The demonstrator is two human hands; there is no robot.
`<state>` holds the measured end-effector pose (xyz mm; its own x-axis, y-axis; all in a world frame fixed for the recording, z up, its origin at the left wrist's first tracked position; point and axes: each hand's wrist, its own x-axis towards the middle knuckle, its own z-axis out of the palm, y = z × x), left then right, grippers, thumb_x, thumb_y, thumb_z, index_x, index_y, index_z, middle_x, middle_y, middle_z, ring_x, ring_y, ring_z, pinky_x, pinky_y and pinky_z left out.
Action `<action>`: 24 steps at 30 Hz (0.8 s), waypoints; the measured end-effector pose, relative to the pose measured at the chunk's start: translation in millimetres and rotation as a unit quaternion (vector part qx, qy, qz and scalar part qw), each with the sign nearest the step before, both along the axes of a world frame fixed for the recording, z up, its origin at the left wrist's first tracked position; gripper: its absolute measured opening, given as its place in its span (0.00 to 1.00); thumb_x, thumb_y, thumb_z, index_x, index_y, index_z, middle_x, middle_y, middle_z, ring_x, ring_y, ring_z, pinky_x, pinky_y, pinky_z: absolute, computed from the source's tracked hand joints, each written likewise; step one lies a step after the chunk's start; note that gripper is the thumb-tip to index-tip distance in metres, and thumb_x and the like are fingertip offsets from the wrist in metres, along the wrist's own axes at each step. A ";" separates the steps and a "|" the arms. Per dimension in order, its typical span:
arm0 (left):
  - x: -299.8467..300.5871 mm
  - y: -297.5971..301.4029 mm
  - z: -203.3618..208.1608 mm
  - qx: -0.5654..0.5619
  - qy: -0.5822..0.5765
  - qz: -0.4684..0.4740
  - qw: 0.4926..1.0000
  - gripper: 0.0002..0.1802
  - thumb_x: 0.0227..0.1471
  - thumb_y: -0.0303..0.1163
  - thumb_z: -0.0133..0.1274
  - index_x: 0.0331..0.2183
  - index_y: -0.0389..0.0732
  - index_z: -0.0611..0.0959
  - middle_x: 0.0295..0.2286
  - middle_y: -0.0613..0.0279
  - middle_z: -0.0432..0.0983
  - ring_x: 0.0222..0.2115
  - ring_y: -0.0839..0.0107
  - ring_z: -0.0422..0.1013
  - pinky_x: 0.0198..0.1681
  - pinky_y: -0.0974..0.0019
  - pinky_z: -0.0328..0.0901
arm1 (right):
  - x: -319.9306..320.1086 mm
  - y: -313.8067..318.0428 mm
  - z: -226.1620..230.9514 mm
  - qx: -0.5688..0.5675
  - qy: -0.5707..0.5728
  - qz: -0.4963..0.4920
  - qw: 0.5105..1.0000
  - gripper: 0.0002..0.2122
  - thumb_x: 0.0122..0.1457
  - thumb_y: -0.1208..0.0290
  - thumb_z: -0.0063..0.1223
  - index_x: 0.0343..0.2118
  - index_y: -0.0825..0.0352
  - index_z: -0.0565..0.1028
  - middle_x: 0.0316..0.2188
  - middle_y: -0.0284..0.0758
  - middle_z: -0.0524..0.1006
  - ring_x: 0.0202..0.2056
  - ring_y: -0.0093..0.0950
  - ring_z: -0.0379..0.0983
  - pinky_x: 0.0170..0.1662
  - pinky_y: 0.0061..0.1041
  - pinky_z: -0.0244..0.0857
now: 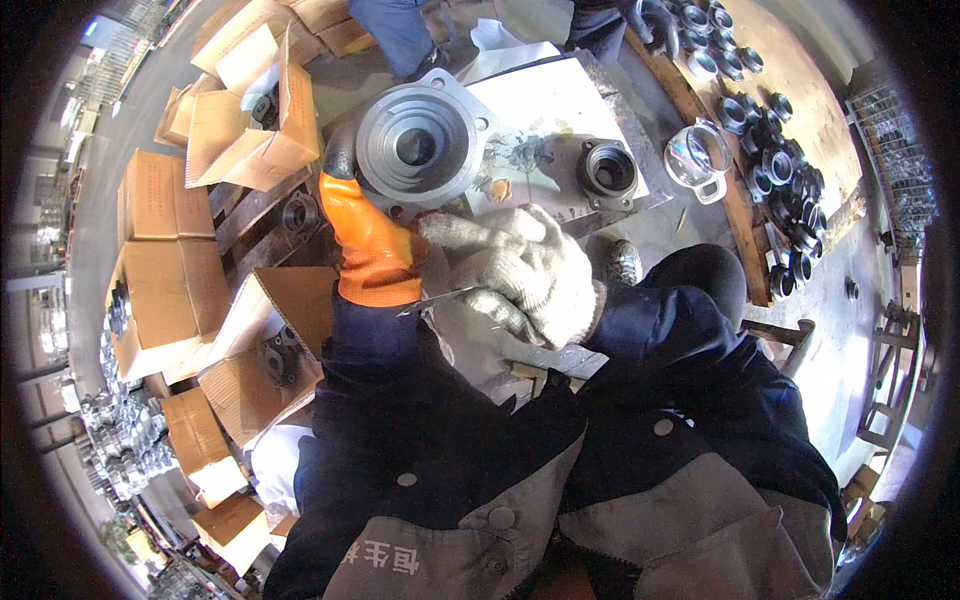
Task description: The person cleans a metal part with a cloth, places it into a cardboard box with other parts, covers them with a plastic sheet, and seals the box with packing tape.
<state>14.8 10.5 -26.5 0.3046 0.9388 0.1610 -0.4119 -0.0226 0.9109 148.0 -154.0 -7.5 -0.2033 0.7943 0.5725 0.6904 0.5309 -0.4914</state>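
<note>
My left hand (375, 240), in an orange rubber glove with dark fingertips, grips a grey metal flanged housing (378, 150) by its left side. The housing is held up, its round bore and bolt lugs facing me. My right hand (530, 270) wears a white knit glove. Its fingers are curled around a thin metal blade-like tool (435, 299), which points left. The extended forefinger reaches the housing's lower edge. Behind, a smaller dark flanged housing (622, 188) sits on a stained white sheet (545, 90) over the work surface.
Open cardboard boxes (170, 275) with metal parts crowd the left side. A transparent pot-like container (697, 160) stands right of the sheet. Several black ring-shaped fittings (778, 165) lie on a board (800, 90) farther right. Another person's legs (395, 35) show at the top.
</note>
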 end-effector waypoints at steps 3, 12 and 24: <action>-7.0 10.3 -6.2 0.003 0.015 -0.004 1.000 0.18 0.63 0.39 0.42 0.40 0.35 0.79 0.36 0.60 0.79 0.34 0.73 0.75 0.39 0.68 0.71 | -1.4 -0.2 -1.1 0.017 0.021 -0.010 1.000 0.13 0.58 0.59 0.50 0.42 0.60 0.75 0.56 0.38 0.70 0.47 0.40 0.69 0.52 0.40 0.61; 8.2 -4.9 1.3 -0.042 -0.026 0.024 0.998 0.21 0.61 0.40 0.43 0.44 0.32 0.78 0.40 0.55 0.78 0.39 0.66 0.75 0.44 0.64 0.70 | -2.5 1.9 -6.5 0.029 0.005 -0.053 0.998 0.12 0.58 0.59 0.50 0.40 0.61 0.75 0.53 0.38 0.72 0.48 0.41 0.69 0.52 0.41 0.61; 1.0 -2.1 2.3 -0.154 -0.199 -0.109 0.962 0.24 0.60 0.43 0.45 0.46 0.32 0.77 0.42 0.53 0.78 0.41 0.62 0.75 0.48 0.59 0.71 | 23.3 5.6 -1.2 -0.134 0.382 -0.213 0.889 0.10 0.65 0.71 0.48 0.44 0.70 0.73 0.35 0.38 0.77 0.34 0.26 0.74 0.41 0.24 0.69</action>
<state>15.8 8.3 -24.2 0.4717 0.8813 0.0297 -0.6940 0.3502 0.6290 171.3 -148.5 -8.7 0.5154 0.8350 0.1928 0.2119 0.0939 -0.9728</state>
